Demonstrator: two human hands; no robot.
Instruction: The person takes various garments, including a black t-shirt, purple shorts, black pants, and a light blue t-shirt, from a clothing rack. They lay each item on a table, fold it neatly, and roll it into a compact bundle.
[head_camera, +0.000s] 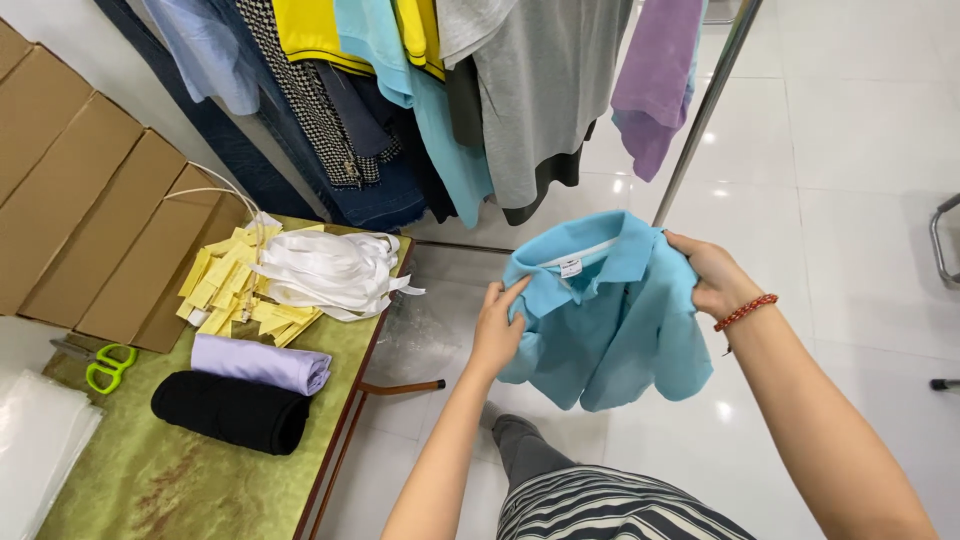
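Collared knit polo shirt (610, 320): sky blue, white inner neck band. Beaded wrist bracelet (745, 311): red-orange. Tabletop cloth (180, 480): mottled olive green. Rolled fabric bundle (232, 410): black. Folded fabric piece (262, 362): pale lilac. Heap of paper tags (225, 285): pale yellow. Tangle of ribbon strips (330, 272): white. Plastic-handled scissors (105, 365): lime green grips. Flattened cardboard sheets (80, 190): brown. Hanging garments: purple top (655, 85), grey tee (545, 100), turquoise shirt (450, 140), black-and-white houndstooth piece (310, 100). Person's lap garment (610, 505): black and cream stripes.
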